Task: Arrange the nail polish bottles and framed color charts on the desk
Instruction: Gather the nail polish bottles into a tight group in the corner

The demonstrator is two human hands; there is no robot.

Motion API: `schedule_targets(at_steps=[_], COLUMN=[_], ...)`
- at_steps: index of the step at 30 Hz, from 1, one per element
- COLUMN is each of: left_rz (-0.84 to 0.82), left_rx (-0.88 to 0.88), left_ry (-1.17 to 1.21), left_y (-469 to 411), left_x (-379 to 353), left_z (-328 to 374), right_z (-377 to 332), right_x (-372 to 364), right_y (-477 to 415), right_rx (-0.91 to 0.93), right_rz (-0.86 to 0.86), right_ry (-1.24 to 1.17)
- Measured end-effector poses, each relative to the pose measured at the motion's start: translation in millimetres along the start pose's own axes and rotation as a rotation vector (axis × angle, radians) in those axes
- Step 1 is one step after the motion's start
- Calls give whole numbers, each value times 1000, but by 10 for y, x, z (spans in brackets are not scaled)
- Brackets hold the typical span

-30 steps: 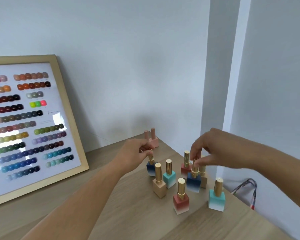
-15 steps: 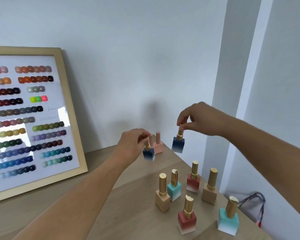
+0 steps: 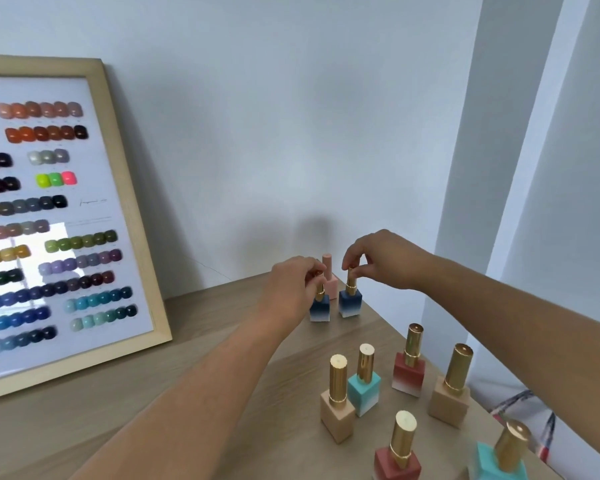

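Note:
Two navy-to-white nail polish bottles with gold caps stand side by side on the wooden desk (image 3: pixel 153 403) near its far right corner. My left hand (image 3: pixel 291 289) pinches the cap of the left navy bottle (image 3: pixel 320 308). My right hand (image 3: pixel 378 259) pinches the cap of the right navy bottle (image 3: pixel 350 302). Just behind them stands a pink bottle (image 3: pixel 330 282). A framed color chart (image 3: pixel 66 216) with rows of swatches leans against the wall at the left.
Closer to me stand several gold-capped bottles: a beige one (image 3: pixel 337 407), a teal one (image 3: pixel 363 386), a red one (image 3: pixel 408 368), another beige (image 3: pixel 450 396), another red (image 3: pixel 397 455) and another teal (image 3: pixel 499 459). The desk's right edge drops off beside them; a patterned bag (image 3: pixel 520 414) lies below.
Both hands carried the two navy bottles from the near cluster toward the far corner and lowered them onto the desk in front of the pink bottle. The view shifted too.

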State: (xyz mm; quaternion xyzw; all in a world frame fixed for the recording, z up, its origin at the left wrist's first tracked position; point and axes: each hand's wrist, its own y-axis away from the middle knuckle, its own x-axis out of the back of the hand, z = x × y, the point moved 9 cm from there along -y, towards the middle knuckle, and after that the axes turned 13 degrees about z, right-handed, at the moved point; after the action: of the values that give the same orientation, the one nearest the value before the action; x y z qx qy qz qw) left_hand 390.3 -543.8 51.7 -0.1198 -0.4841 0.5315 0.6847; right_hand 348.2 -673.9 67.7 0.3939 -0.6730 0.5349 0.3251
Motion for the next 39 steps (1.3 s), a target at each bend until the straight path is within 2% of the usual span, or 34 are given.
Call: schedule_targets(at_steps=[6,14,23,27,30,36,39], left_rz=[28,10,63,-97,-238,-601,-630], left_rx=[36,68,47,165,234,280,268], left_ry=[-38,24,72,224,261,291,292], left_y=[-80,-56,149,529,855,1386,1467], left_x=[-67,-88,425,565,579,421,360], left_z=[-1,9,190,180,132,81,115], right_z=[3,-8,-93,-30,79,149,138], right_x=[-84,-50,833,1056,961,658,509], right_y=[-95,-19,705,1315,1736,2208,2274], right_rx=[6,-17,-115,-218,-322,-438,-470], right_rz=[43,46,230,353,372,239,157], right_ry=[-33,-125,-268,-453,-532,-570,-570])
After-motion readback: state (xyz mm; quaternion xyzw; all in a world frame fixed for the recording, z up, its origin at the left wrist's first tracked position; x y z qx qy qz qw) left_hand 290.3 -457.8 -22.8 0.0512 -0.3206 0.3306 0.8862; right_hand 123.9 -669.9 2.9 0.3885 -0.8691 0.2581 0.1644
